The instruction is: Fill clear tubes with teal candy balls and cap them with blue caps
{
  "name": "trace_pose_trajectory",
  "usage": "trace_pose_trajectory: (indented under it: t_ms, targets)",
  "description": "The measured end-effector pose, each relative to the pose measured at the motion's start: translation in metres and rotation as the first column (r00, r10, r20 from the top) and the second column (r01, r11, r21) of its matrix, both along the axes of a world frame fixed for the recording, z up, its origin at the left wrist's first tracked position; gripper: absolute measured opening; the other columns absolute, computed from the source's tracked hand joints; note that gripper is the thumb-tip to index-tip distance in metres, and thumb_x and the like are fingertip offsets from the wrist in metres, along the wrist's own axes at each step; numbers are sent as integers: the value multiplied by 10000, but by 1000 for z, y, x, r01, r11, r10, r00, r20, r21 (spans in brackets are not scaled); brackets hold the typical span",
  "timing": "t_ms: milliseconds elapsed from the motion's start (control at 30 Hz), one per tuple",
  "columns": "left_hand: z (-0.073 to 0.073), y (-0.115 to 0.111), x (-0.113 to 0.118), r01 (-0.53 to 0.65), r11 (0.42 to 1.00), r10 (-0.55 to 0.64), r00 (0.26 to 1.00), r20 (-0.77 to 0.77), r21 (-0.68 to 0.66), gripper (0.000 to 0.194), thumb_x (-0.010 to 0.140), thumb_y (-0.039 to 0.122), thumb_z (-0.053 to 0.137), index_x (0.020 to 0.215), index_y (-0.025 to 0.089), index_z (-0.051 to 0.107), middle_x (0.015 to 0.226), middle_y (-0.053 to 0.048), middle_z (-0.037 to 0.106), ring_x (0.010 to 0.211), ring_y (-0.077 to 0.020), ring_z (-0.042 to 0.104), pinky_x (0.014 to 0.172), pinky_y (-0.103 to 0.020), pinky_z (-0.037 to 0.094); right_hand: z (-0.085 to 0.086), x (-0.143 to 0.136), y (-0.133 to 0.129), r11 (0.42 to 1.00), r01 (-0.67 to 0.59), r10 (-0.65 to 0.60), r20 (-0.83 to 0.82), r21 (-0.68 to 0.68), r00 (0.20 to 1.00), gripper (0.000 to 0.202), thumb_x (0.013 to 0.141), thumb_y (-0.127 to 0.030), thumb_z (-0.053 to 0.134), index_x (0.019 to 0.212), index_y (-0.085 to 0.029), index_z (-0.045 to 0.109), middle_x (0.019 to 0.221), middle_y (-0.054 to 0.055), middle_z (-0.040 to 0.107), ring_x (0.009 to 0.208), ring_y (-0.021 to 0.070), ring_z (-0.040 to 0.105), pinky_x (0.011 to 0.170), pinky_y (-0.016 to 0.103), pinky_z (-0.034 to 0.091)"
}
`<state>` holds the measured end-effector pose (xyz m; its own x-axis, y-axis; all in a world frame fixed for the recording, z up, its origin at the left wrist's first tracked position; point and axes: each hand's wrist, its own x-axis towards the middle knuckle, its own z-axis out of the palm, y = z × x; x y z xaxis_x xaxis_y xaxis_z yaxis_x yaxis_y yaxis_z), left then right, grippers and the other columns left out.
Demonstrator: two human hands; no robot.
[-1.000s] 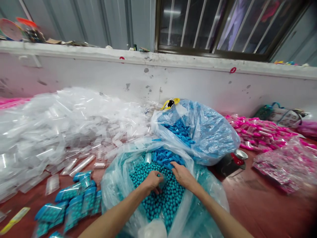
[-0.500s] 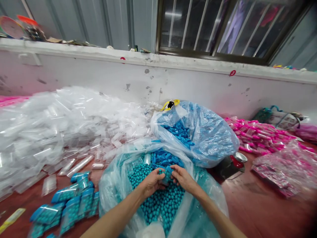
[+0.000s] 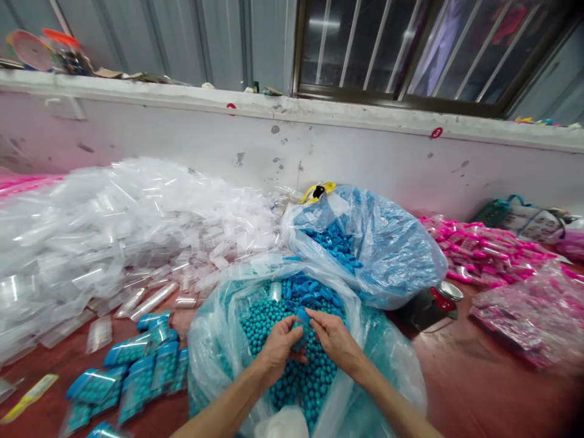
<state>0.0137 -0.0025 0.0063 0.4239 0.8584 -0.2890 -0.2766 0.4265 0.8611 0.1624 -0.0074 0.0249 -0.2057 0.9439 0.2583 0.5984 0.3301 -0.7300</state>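
Note:
Over an open plastic bag [image 3: 207, 353] full of teal beads [image 3: 326, 374], my left hand [image 3: 277, 348] is closed around a small clear container [image 3: 298, 336] with teal beads inside. The fingers of my right hand [image 3: 336, 342] pinch the blue cap [image 3: 303, 314] at the container's top. Whether the cap is fully seated cannot be made out. More blue caps [image 3: 314, 293] lie on the beads at the back of the bag, beside a clear tube [image 3: 275, 292]. To the left, several bead-filled containers with blue caps [image 3: 137, 377] rest on the red surface.
Clear empty containers [image 3: 137, 225] form a large heap at left. Behind the bead bag sits a bag of blue caps [image 3: 396, 243]. Pink pieces [image 3: 483, 249] and a dark object with a silver-topped red part [image 3: 440, 301] are at right. A yellow tool [image 3: 31, 398] lies at lower left.
My hands and the container have come slightly lower and nearer to me. The right fingers now sit on the blue cap at the top. The whole view has shifted a little.

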Motion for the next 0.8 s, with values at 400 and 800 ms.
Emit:
trace_pose_trajectory:
  t_ms: [400, 800]
  targets:
    - [5, -10, -3, -46, 999, 46, 999, -11, 25, 723, 611, 447, 640, 1181, 136, 324, 622, 31, 553, 416, -101, 523, 361, -208, 429, 2, -5, -9, 983, -81, 64, -111, -166, 992, 339, 862, -273, 365, 1093, -199, 602, 595, -1, 588, 547, 136, 557, 513, 235, 455]
    - [9, -15, -3, -86, 989, 106, 979, -173, 118, 584, 679, 378, 537, 1180, 128, 373, 561, 56, 523, 348, -76, 459, 303, -173, 343, -6, -7, -12, 951, -173, 90, -306, -257, 948, 326, 851, -336, 391, 1045, -206, 618, 646, -9, 548, 500, 94, 446, 478, 205, 388]
